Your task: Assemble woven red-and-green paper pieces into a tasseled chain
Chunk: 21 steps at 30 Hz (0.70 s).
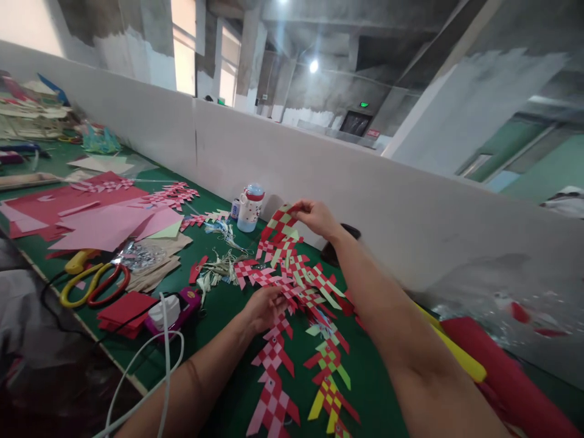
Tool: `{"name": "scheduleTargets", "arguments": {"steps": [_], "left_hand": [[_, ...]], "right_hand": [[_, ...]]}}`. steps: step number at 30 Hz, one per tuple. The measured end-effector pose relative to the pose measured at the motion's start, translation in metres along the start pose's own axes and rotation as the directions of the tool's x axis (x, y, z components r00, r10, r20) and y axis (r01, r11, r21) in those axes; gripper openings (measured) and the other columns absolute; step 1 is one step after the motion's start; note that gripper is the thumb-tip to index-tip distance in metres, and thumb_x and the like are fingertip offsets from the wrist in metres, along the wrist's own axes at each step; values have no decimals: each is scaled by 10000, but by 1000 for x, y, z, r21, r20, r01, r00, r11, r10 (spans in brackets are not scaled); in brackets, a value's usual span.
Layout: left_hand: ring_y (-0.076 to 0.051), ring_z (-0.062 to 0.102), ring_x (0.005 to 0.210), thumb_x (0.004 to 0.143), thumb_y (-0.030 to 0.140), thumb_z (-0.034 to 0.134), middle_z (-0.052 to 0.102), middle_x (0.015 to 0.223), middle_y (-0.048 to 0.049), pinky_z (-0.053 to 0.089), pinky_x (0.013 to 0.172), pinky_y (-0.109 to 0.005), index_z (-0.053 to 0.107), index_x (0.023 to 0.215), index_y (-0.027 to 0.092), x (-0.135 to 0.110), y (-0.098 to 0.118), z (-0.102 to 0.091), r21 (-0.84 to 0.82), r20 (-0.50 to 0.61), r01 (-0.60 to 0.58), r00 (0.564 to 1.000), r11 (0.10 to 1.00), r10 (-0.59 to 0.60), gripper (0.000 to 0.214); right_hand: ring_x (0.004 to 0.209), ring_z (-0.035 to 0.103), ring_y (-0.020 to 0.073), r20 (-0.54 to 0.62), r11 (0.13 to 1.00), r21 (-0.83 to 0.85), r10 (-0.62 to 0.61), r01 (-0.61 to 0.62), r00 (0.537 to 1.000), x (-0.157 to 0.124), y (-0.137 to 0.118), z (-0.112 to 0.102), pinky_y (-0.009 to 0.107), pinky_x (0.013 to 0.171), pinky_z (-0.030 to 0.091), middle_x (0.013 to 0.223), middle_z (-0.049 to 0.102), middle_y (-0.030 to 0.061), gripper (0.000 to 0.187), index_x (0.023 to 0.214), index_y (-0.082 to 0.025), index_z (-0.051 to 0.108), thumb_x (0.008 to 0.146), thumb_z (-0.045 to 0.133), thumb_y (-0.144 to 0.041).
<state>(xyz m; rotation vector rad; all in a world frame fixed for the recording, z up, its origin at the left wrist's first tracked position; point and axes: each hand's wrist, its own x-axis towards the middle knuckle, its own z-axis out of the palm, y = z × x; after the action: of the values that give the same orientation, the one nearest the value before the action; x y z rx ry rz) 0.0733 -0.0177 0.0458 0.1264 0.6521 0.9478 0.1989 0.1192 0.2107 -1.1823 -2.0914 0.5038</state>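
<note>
On the green table (pixel 228 304) lies a pile of woven paper fish (pixel 301 286) in red, pink, white and green. My right hand (pixel 314 217) is raised above the pile and pinches the top of one red-and-green woven fish (pixel 279 228), which hangs down from it. My left hand (pixel 263 309) is curled with its fingers on the near edge of the pile, gripping a red-and-white woven piece. More woven fish (pixel 274 389) trail toward me in two rows.
A white bottle (pixel 249 208) stands by the white partition wall (pixel 365 182). Pink and red paper sheets (pixel 91 216), yellow and red scissors (pixel 93 283), a glue gun (pixel 176 310) with white cable, and red and yellow rolls (pixel 483 365) surround the work spot.
</note>
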Motion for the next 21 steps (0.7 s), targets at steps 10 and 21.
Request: {"name": "scheduleTargets", "arguments": {"steps": [10, 21], "left_hand": [[-140, 681, 766, 928, 198, 519, 701, 917, -89, 549, 758, -256, 618, 856, 146, 3, 1, -6, 95, -5, -162, 987, 982, 163, 134], [-139, 672, 676, 808, 227, 676, 704, 773, -60, 533, 646, -234, 628, 774, 142, -16, 28, 25, 240, 101, -339, 941, 910, 324, 103]], "right_hand": [[655, 596, 146, -456, 995, 2, -85, 97, 886, -28, -31, -93, 292, 625, 495, 706, 653, -1, 229, 778, -205, 626, 704, 740, -389], [564, 505, 84, -754, 998, -56, -62, 30, 654, -92, -72, -186, 250, 572, 447, 627, 612, -35, 144, 735, -182, 619, 711, 713, -76]]}}
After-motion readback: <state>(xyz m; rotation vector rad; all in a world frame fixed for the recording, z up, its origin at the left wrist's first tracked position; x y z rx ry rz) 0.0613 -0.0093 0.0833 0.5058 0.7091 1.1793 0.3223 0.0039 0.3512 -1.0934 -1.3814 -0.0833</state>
